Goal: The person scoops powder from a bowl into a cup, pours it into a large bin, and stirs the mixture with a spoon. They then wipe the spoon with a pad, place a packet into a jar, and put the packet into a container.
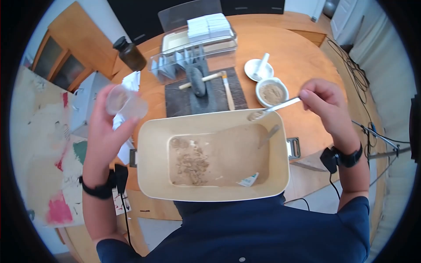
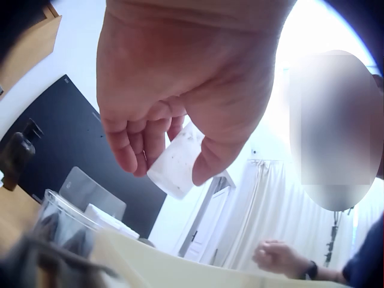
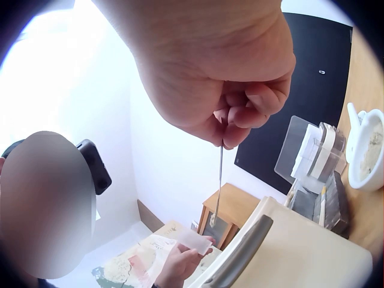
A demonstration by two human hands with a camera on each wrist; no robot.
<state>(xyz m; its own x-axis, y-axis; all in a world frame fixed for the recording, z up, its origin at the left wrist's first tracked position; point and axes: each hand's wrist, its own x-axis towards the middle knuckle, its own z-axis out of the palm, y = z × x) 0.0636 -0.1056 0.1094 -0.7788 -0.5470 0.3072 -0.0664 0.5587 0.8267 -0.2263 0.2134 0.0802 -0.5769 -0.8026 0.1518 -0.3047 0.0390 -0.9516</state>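
Note:
My left hand (image 1: pixel 106 131) grips a small translucent plastic cup (image 1: pixel 133 108), raised beyond the left end of a cream bin (image 1: pixel 147 175). Specks show on the cup's wall in the left wrist view. On the other side, my right hand (image 1: pixel 328 107) pinches the end of a thin metal spoon (image 1: pixel 284 104). Its bowl carries light-brown powder over the bin's far right corner. Inside the bin lie fine brown powder (image 1: pixel 237 149), crumbly clumps (image 1: pixel 191 164), a clear scoop-like piece (image 1: pixel 268 136) and a white-and-green paper scrap (image 1: pixel 249 180).
Behind the bin's right corner stands a white mortar (image 1: pixel 283 97) with brown powder, beside a pestle (image 1: pixel 263 62) on a dish. A dark slab (image 1: pixel 175 103) bears a stone (image 1: pixel 198 83) and brushes. Further back are a clear box of white packets (image 1: pixel 208 26) and a brown bottle (image 1: pixel 132 56).

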